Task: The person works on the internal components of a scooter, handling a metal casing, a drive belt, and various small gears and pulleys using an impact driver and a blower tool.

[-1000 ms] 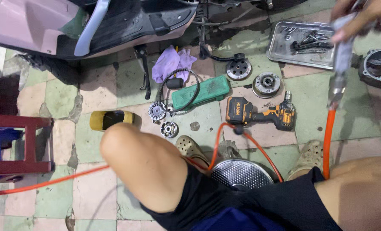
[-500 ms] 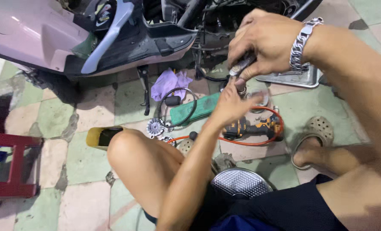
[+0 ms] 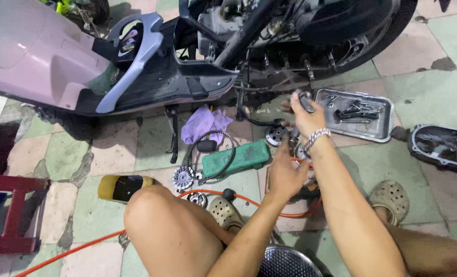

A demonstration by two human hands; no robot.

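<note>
Both hands have moved forward toward the scooter (image 3: 136,61) since a moment ago. Right hand (image 3: 305,115) grips a small metal tool (image 3: 305,100), raised near the engine; left hand (image 3: 285,174), fingers loosely spread, now hovers over the floor by the orange hose (image 3: 269,205), beside the tray (image 3: 382,131).

The floor (image 3: 418,56) is laid in square tiles, pale green and pinkish in a checker pattern, worn and stained, with dark cracks and chipped patches along the joints. At the left edge stands a low red stool (image 3: 10,215). The light is even and soft.
</note>
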